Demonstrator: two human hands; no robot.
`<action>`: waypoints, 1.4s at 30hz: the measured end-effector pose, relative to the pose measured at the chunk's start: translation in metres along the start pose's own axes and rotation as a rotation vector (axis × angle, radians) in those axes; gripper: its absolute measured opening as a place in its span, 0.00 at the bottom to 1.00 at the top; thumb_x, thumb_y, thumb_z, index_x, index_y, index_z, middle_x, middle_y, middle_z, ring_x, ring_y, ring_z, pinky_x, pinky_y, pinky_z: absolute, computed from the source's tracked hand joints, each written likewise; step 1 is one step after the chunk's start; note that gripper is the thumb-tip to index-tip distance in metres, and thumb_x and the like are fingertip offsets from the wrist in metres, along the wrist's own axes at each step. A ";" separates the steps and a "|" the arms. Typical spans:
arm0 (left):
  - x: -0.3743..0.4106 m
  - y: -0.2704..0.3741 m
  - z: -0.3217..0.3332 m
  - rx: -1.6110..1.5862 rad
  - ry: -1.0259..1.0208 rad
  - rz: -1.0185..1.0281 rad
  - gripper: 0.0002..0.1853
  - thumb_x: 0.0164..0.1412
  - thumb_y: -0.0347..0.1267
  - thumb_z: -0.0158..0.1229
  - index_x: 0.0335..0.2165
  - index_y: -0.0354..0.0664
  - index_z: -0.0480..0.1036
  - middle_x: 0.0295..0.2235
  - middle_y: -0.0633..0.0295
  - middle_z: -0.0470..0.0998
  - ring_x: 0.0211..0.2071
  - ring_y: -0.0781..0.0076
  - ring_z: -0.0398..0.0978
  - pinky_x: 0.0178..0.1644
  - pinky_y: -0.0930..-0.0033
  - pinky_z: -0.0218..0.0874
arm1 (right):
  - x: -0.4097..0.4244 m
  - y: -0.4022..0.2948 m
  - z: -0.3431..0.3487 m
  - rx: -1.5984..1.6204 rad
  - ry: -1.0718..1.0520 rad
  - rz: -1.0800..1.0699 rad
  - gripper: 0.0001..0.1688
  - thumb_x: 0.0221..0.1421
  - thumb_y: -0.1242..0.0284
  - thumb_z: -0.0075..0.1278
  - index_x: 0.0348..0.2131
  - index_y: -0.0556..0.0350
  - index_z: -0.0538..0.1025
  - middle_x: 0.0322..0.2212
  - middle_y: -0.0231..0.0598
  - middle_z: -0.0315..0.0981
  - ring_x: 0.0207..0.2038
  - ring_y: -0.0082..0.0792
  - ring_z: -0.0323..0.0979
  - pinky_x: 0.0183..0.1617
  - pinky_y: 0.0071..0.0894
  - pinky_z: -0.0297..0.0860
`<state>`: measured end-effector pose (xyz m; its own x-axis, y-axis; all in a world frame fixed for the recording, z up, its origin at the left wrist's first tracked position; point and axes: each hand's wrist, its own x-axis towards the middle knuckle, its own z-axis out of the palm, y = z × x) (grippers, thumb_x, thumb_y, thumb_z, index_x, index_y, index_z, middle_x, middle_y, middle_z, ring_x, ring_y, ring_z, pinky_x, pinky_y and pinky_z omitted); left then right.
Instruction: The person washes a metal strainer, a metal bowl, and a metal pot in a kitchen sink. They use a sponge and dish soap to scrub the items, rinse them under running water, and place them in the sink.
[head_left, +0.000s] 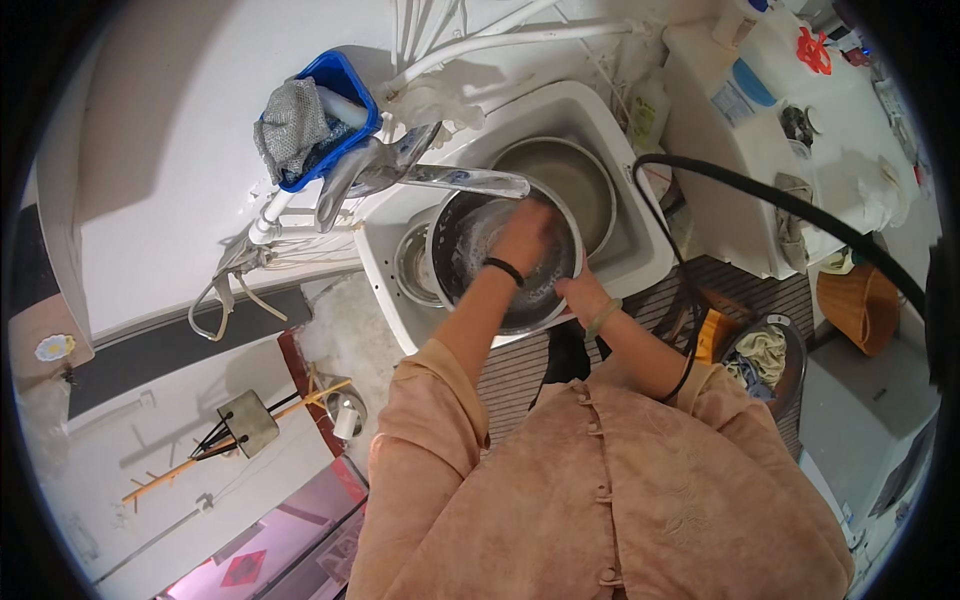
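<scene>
A round metal pot (447, 262) with soapy water inside sits tilted in the white sink (394, 319). My left hand (529, 234), with a black band at the wrist, reaches down into the pot and is blurred. Whether its fingers hold anything is not visible. At the pot's near right rim my right hand (583, 292), wearing a pale bangle, grips the edge. Above the pot extends the metal faucet spout (472, 180). Behind it lies a wider metal basin (581, 176) with cloudy water. A smaller metal bowl (412, 259) is partly hidden on the left.
A blue caddy (367, 105) with a grey mesh cloth (291, 131) hangs on the wall by the faucet. A detergent bottle (646, 116) stands at the sink's back right corner. A black cable (780, 199) crosses the right side, above a tub of cloths (761, 360).
</scene>
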<state>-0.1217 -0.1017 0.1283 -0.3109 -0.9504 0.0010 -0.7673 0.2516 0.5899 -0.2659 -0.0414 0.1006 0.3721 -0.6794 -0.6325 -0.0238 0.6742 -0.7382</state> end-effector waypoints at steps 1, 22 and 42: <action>-0.005 0.004 0.005 -0.018 -0.129 0.013 0.10 0.45 0.25 0.49 0.32 0.39 0.66 0.34 0.51 0.65 0.38 0.51 0.64 0.42 0.58 0.59 | -0.001 -0.007 -0.002 0.057 0.019 0.034 0.49 0.40 0.83 0.38 0.58 0.38 0.36 0.41 0.50 0.60 0.33 0.39 0.67 0.33 0.32 0.70; -0.051 0.002 -0.087 0.175 0.406 -0.015 0.17 0.38 0.23 0.52 0.34 0.42 0.68 0.41 0.53 0.65 0.41 0.53 0.64 0.43 0.59 0.59 | -0.010 -0.036 0.054 -0.545 0.003 -0.435 0.48 0.39 0.86 0.36 0.58 0.44 0.38 0.50 0.54 0.54 0.52 0.51 0.54 0.53 0.37 0.53; -0.077 -0.097 -0.135 0.160 0.392 -0.366 0.11 0.44 0.28 0.56 0.31 0.38 0.72 0.28 0.53 0.71 0.30 0.55 0.68 0.34 0.62 0.61 | -0.030 -0.015 0.099 -0.114 -0.071 -0.225 0.50 0.41 0.79 0.44 0.58 0.37 0.36 0.46 0.46 0.58 0.43 0.40 0.64 0.37 0.35 0.70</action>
<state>0.0527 -0.0774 0.1804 0.2007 -0.9699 0.1376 -0.8711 -0.1124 0.4781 -0.1852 -0.0028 0.1536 0.4437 -0.7841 -0.4340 -0.0355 0.4685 -0.8828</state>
